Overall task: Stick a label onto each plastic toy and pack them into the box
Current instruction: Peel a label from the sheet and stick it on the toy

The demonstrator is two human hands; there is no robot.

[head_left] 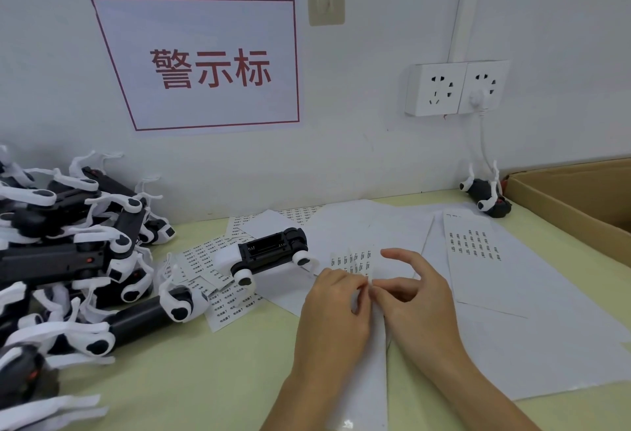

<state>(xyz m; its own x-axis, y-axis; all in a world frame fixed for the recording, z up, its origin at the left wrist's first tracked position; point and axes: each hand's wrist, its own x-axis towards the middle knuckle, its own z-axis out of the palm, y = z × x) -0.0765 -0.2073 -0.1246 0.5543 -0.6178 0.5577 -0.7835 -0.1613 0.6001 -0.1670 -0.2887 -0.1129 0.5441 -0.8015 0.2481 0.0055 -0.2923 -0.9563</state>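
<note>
While both hands work at mid-frame, the rest of the bench sits sorted by stage, largest first:

Sign (pixel 205 65): upper left on the wall, red-bordered sheet reading 警示标 in red, which seems to mark this as the warning-label station.

Toy pile (pixel 68 253): left edge, black-and-white toys heaped together, probably the unlabelled stock kept on the side away from the box.

Box (pixel 577 198): right edge, brown cardboard, flaps open, near the working hand for packing; its inside is out of view.

Backing sheets (pixel 512 321): white sheets spread lower right under the hands, mostly stripped; one at centre right still carries a block of small labels (pixel 474 246), print too small to read.

Label strips (pixel 218 280): cut strips fanned at centre left, just beside the pile; the repeated text is too blurred to read surely.

Sockets (pixel 456 89): upper right, one white plug in, its cord dropping toward a lone toy (pixel 486 196) by the box.

Toy in hand's reach (pixel 269 253): centre, lying underside up, likely so the flat black face takes the label.

Left hand (pixel 336 307): fingers curled, pinching the edge of a label sheet (pixel 355 261) to steady it.

Right hand (pixel 415 297): thumb and forefinger pinch at the same edge, other fingers lifted, apparently peeling one label.
</note>
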